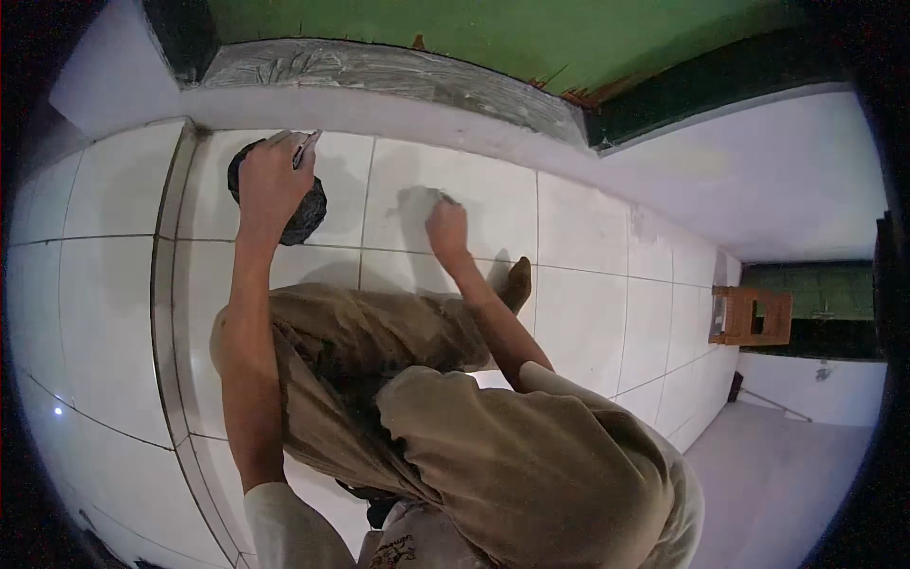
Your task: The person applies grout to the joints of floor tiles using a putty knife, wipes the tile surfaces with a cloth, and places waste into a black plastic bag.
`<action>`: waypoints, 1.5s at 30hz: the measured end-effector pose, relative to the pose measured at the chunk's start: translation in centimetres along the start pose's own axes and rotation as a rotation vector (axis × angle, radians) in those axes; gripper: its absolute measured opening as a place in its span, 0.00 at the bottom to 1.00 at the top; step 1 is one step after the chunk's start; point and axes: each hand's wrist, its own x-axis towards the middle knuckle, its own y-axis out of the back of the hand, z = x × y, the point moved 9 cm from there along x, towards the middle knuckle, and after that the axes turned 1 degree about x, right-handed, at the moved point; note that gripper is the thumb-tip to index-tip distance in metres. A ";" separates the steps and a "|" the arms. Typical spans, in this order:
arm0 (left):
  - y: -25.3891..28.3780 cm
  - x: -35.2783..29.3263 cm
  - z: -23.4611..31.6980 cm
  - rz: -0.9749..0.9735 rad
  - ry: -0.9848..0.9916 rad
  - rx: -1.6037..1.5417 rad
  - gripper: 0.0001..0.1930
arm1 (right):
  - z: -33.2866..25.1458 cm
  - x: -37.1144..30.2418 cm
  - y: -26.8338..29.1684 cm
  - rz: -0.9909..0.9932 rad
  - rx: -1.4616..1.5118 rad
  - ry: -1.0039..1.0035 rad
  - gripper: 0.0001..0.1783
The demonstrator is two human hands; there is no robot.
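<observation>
My left hand [273, 180] is closed over a dark, rounded, wrinkled thing [305, 216] that looks like a black plastic bag or bowl on the tiled floor. Between the thumb and fingers a small grey flat piece [304, 150] with a dark edge sticks out; its kind is hard to make out. Farther right, my right hand [446, 230] is curled closed low over a white tile, its shadow falling beside it. A small dark tip [447, 198] shows at its fingers, too little to name.
A low white ledge runs along the far side, with a rough grey smeared strip [379, 81] below a green panel [502, 38]. A floor step [163, 313] lies to the left. My bent legs [531, 465] fill the near side. An orange-brown crate [754, 316] stands far right.
</observation>
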 end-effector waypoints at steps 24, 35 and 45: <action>1.3 0.0 -0.1 0.076 -0.066 -0.037 0.09 | 4.0 0.6 8.1 0.345 -0.022 -0.026 0.15; 0.3 -0.4 -1.2 0.077 -0.055 -0.063 0.09 | -5.0 -1.3 -1.2 0.003 -0.057 0.159 0.05; 0.2 0.2 -0.4 0.042 -0.044 -0.097 0.11 | -2.3 4.6 4.5 0.226 0.153 0.361 0.23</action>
